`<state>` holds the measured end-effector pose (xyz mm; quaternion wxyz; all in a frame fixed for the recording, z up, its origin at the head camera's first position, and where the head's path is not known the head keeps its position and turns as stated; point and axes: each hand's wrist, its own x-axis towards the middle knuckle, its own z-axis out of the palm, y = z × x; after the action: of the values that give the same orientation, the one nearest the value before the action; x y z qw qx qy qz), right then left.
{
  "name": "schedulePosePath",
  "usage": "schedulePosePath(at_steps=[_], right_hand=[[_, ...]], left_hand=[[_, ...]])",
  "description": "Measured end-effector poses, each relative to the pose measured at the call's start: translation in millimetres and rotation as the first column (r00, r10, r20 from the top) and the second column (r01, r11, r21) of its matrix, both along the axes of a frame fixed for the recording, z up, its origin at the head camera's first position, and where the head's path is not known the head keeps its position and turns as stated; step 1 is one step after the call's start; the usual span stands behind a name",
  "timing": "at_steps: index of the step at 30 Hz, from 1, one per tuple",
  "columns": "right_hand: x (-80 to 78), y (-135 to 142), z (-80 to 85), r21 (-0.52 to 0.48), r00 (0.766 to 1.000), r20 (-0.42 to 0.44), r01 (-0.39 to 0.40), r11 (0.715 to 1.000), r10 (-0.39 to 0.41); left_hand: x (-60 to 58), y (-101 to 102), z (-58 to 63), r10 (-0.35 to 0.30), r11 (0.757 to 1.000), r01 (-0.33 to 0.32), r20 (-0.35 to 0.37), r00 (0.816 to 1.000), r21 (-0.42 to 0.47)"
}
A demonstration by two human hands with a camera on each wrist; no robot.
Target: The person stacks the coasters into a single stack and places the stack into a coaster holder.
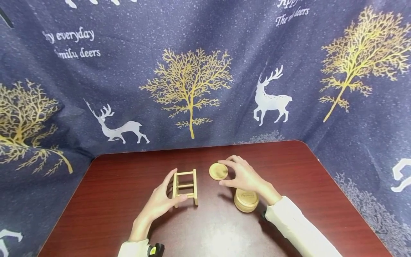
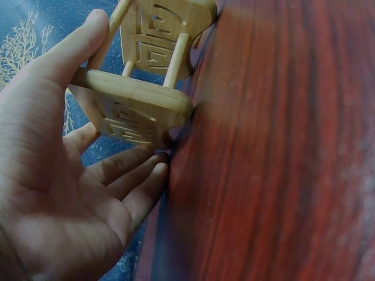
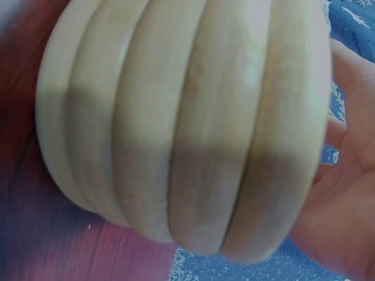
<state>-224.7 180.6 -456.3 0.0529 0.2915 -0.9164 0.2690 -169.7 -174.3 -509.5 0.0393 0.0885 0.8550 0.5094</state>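
My left hand (image 1: 160, 201) grips a small light-wood rack (image 1: 194, 187), with the thumb over its near bar and the index finger along the far left side. Cut-out patterns show in the rack's side panels (image 2: 135, 93) in the left wrist view. A round wooden coaster (image 1: 218, 171) is between the thumb and index finger of my right hand (image 1: 245, 175), fingertips right at its rim. Below that hand and wrist stands a stack of similar round coasters (image 1: 245, 201). The stack (image 3: 187, 129) fills much of the right wrist view and partly hides the right hand.
Both hands work over a dark red wooden table (image 1: 128, 171) with rounded far corners. A blue cloth (image 1: 224, 117) printed with trees and deer hangs behind it and along the sides. Bright glare lies on the table's near middle.
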Motion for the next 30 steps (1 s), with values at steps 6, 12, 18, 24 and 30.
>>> schedulePosePath(at_steps=[6, 12, 18, 24, 30], right_hand=[[-6.2, -5.2, -0.5, 0.004, 1.000, 0.011, -0.001, 1.000, 0.001], [-12.7, -11.0, -2.6, 0.006, 1.000, 0.018, -0.018, 1.000, 0.018], [-17.8, -12.7, -9.1, 0.023, 0.999, 0.025, -0.022, 0.999, 0.021], [-21.1, -14.7, -12.2, 0.033, 0.998, 0.058, -0.031, 0.999, 0.029], [-24.2, -15.6, -17.6, 0.065, 0.997, 0.067, -0.036, 0.997, 0.031]], left_hand=[[0.4, -0.5, 1.2, 0.008, 1.000, -0.009, 0.030, 1.000, 0.018], [0.4, -0.6, 2.1, 0.010, 1.000, -0.010, 0.022, 1.000, -0.004], [0.0, 0.0, 1.0, 0.004, 1.000, -0.004, 0.012, 1.000, -0.008], [-0.5, 0.3, -0.1, -0.002, 1.000, 0.002, 0.003, 1.000, -0.007], [-0.8, 1.1, -1.1, -0.003, 1.000, 0.003, 0.011, 1.000, -0.009]])
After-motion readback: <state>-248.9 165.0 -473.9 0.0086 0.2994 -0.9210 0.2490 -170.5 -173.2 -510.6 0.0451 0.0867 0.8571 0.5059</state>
